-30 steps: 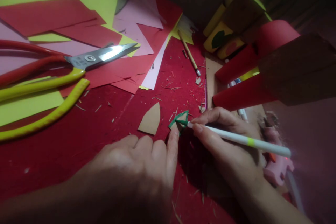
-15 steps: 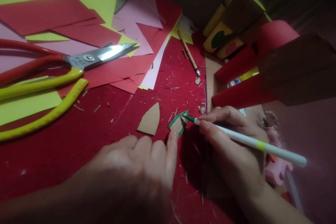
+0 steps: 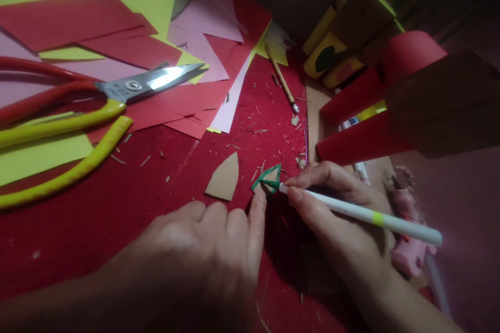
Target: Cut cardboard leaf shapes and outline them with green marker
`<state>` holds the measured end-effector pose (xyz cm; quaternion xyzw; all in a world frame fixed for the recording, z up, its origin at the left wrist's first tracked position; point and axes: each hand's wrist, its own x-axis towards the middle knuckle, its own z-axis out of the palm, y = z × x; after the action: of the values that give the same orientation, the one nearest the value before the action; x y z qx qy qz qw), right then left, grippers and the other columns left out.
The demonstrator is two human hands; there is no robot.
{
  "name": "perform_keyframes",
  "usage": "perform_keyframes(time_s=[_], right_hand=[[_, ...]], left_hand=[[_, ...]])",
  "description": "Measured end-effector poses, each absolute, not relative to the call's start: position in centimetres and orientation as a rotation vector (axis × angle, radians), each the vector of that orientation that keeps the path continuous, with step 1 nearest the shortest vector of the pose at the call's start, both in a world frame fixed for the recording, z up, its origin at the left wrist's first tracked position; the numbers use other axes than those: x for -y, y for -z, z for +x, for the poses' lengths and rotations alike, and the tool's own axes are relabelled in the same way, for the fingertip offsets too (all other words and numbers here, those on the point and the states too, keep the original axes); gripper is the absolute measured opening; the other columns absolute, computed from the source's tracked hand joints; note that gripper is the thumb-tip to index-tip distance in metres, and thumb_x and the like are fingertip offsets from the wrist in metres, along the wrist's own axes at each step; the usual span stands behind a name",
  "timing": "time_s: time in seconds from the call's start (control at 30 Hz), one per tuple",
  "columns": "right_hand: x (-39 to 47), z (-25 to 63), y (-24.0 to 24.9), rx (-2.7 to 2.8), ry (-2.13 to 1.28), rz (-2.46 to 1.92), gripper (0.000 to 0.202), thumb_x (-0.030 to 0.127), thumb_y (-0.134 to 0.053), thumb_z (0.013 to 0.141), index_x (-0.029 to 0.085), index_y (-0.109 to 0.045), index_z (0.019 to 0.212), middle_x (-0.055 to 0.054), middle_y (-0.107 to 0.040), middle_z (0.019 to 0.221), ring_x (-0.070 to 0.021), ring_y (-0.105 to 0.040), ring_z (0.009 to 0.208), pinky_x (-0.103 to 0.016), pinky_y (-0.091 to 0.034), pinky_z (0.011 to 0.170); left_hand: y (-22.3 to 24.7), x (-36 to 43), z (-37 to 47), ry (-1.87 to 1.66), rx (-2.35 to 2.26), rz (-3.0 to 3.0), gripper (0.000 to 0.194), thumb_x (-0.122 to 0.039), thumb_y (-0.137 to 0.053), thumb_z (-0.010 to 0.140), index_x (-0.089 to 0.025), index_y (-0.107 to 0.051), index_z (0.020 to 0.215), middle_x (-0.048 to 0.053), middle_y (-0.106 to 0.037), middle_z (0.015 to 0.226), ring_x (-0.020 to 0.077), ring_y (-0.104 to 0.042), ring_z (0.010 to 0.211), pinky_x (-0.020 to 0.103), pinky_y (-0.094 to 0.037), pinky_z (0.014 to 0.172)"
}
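Observation:
My right hand (image 3: 344,229) grips a white marker (image 3: 347,208) with a yellow-green band, its green tip on a small cardboard piece (image 3: 272,175) edged in green. The index fingertip of my left hand (image 3: 211,244) presses the lower edge of that piece; the other fingers are curled on the red surface (image 3: 187,171). Just left of it lies a plain cardboard piece (image 3: 224,178) with a pointed top, touched by neither hand.
Open scissors (image 3: 133,86) with red and yellow handles lie on coloured paper (image 3: 94,21) at the left. A pencil (image 3: 282,79) lies beyond the cardboard pieces. Red rolls (image 3: 359,140) and a pink object (image 3: 410,255) are at the right.
The marker and my right hand have shifted left, bringing the tip from the piece's upper right part to its left part. My left hand is almost unmoved.

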<state>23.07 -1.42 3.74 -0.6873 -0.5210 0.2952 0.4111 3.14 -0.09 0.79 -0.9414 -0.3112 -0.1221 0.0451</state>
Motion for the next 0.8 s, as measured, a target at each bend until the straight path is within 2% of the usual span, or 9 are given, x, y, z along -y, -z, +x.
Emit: perform_keyframes(time_s=[0.27, 0.47, 0.67, 0.8], right_hand=[[1.31, 23.17, -3.76, 1.355, -0.816, -1.714, 0.01, 0.022, -0.083, 0.086, 0.025, -0.079, 0.077, 0.0, -0.077, 0.064, -0.0157, -0.064, 0.051, -0.024, -0.049, 0.046], [1.25, 23.03, -4.06, 1.362, -0.87, -1.686, 0.011, 0.022, -0.084, 0.085, 0.025, -0.079, 0.075, 0.001, -0.075, 0.062, -0.0143, -0.061, 0.048, -0.022, -0.047, 0.044], [1.55, 22.67, -3.51, 1.167, -0.752, -1.674, 0.014, 0.019, -0.083, 0.085, 0.027, -0.077, 0.075, 0.002, -0.07, 0.059, -0.0149, -0.059, 0.048, -0.024, -0.044, 0.042], [1.48, 22.74, -3.35, 1.164, -0.717, -1.652, 0.016, 0.019, -0.082, 0.084, 0.028, -0.075, 0.074, 0.003, -0.067, 0.058, -0.0147, -0.059, 0.047, -0.024, -0.044, 0.042]], left_hand=[[-0.87, 0.04, 3.2, 0.384, 0.932, -2.871, 0.052, -0.005, -0.051, 0.09, -0.015, -0.078, 0.134, 0.0, -0.069, 0.069, 0.0232, -0.063, 0.056, 0.037, -0.044, 0.053], [-0.89, -0.08, 3.18, 0.394, 0.932, -2.867, 0.047, -0.006, -0.051, 0.094, -0.015, -0.079, 0.13, -0.001, -0.066, 0.067, 0.0226, -0.064, 0.056, 0.036, -0.045, 0.052], [-0.92, -0.13, 3.19, 0.387, 0.914, -2.874, 0.046, -0.011, -0.059, 0.091, -0.013, -0.079, 0.132, 0.0, -0.065, 0.065, 0.0221, -0.061, 0.054, 0.036, -0.046, 0.05], [-0.97, -0.14, 3.2, 0.39, 0.865, -2.822, 0.047, -0.009, -0.066, 0.087, -0.012, -0.08, 0.132, -0.001, -0.062, 0.063, 0.0223, -0.06, 0.053, 0.035, -0.047, 0.048]])
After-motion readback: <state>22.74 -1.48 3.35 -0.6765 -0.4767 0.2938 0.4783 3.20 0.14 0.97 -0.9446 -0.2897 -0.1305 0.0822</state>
